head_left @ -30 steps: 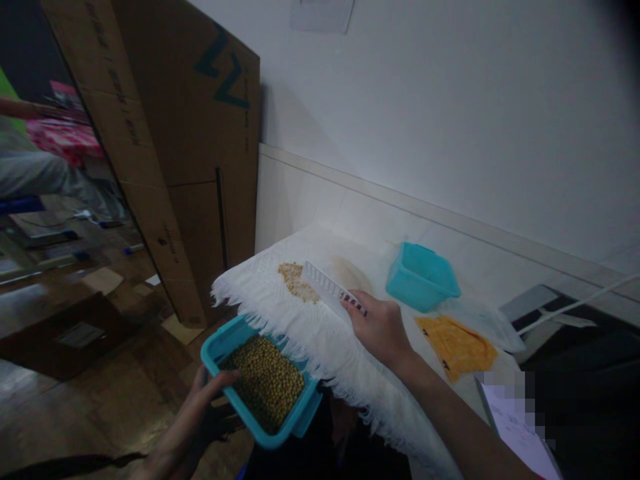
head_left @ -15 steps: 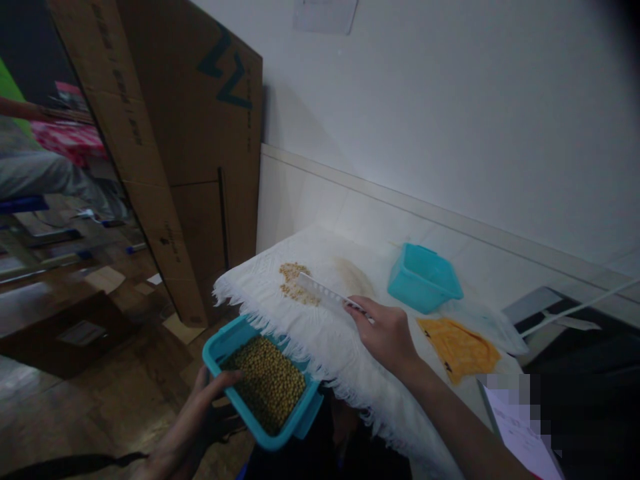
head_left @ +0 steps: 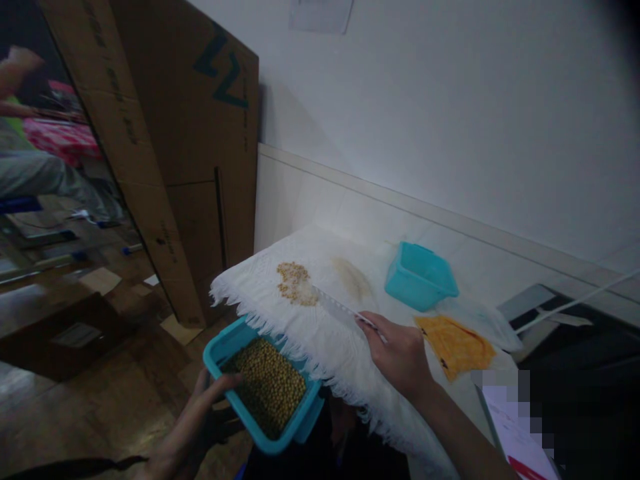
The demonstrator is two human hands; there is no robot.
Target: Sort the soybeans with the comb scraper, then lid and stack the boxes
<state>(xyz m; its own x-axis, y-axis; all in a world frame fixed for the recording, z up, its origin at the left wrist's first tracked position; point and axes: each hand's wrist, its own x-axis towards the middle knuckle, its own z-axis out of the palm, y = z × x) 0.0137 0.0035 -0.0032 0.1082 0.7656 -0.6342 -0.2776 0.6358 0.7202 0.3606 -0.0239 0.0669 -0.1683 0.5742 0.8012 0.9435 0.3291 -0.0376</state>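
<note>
My left hand (head_left: 200, 407) grips a teal plastic container (head_left: 265, 443) at its near left rim, thumb over the edge. Yellow soybeans (head_left: 273, 383) fill much of this container, which is held below the fringed edge of a white cloth (head_left: 253, 277). In my right hand (head_left: 400, 353) is a thin white strip (head_left: 340, 305) with a row of notches or holes, angled over the cloth. Its far tip is beside a small pile of soybeans mixed with pale grains (head_left: 294, 283). A separate patch of pale grains (head_left: 353, 277) lies behind the strip.
A second teal container (head_left: 420, 290) stands at the back right, near a yellow cloth (head_left: 457, 347) and a clear lid (head_left: 483, 320). To the left rises a tall cardboard box (head_left: 195, 133). Beyond it another person (head_left: 55, 177) sits by a red-and-white cloth.
My right hand has drawn the strip right and slightly toward me, away from the bean pile. The left hand and its container stay nearly still. At far left, the other person's arm has risen.
</note>
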